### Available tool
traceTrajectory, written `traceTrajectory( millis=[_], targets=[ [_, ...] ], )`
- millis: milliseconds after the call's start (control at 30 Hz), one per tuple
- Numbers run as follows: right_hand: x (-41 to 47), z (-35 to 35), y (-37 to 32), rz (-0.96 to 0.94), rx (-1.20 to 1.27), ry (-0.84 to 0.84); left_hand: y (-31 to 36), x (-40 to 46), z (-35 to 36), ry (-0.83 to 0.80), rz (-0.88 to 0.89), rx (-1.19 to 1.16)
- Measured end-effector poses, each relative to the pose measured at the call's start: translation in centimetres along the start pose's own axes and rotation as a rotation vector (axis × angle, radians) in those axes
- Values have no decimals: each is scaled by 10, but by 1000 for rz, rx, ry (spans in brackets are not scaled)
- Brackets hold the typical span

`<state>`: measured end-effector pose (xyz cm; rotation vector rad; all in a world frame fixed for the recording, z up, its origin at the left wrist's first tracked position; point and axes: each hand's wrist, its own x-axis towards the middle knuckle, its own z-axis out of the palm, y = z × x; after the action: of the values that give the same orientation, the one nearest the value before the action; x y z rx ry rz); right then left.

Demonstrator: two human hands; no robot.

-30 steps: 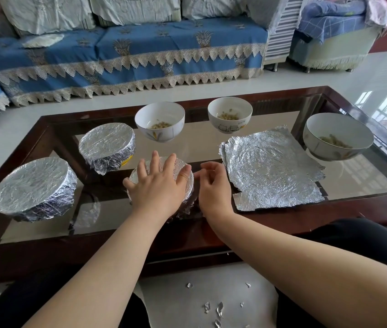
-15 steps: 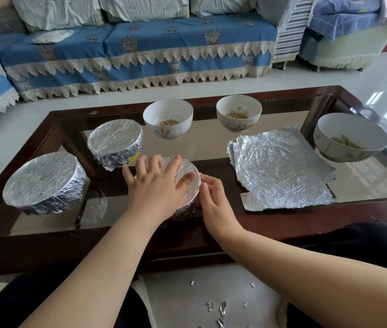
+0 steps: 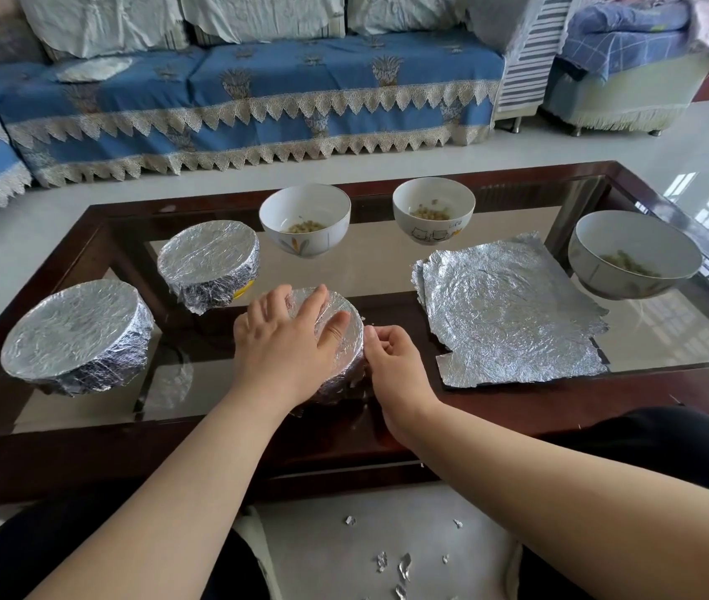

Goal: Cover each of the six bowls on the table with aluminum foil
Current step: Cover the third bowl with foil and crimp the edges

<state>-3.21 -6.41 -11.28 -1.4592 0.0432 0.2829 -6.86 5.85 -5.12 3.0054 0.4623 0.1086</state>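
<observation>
Your left hand lies flat, fingers spread, on the crinkled silver foil capping the round bowl nearest you on the glass-topped dark wood table, while your right hand pinches the foil at the bowl's right rim with curled fingers. Pinch too hard and the thin sheet may tear; press unevenly and the bowl could slide on the slick glass. Two foil-wrapped bowls sit to the left; three glossy white ceramic bowls holding pale kernels remain uncovered. Spare wrinkled foil sheets lie flat at right.
</observation>
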Motion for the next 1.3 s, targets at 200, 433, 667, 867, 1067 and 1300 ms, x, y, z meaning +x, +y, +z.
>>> traceTrajectory(
  millis=[200,433,667,867,1067,1300],
  targets=[
    [5,2,-3,17,-60,45,0,2,2,-10,-12,6],
    [12,5,-4,38,-149,58,2,2,2,-2,-22,7],
    [16,3,-12,11,-271,46,2,2,2,1,-12,23],
    [24,7,-13,-18,-366,51,2,2,3,1,-19,11],
    [27,8,-19,17,-425,32,4,2,3,10,-28,5],
    [16,3,-31,119,-100,41,12,-1,2,-27,-107,-41]
  ],
)
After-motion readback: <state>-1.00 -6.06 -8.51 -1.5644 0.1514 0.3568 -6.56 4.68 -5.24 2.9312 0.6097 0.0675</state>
